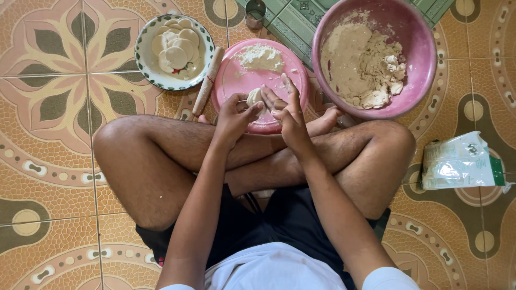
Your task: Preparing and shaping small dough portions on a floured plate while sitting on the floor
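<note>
I sit cross-legged on a tiled floor. A small pale dough piece [254,96] is pinched between my left hand [234,115] and my right hand [285,110], just above a round pink board [231,80]. My right fingers are partly spread, with the thumb and forefinger on the dough. A heap of white flour [260,56] lies at the board's far side. A wooden rolling pin [207,80] leans along the board's left edge.
A patterned plate [144,59] at the upper left holds several flat dough discs [176,49]. A large pink bowl [424,53] with lumpy dough [365,64] stands upper right. A small metal cup [255,13] sits on a green mat. A white flour bag [461,161] lies at right.
</note>
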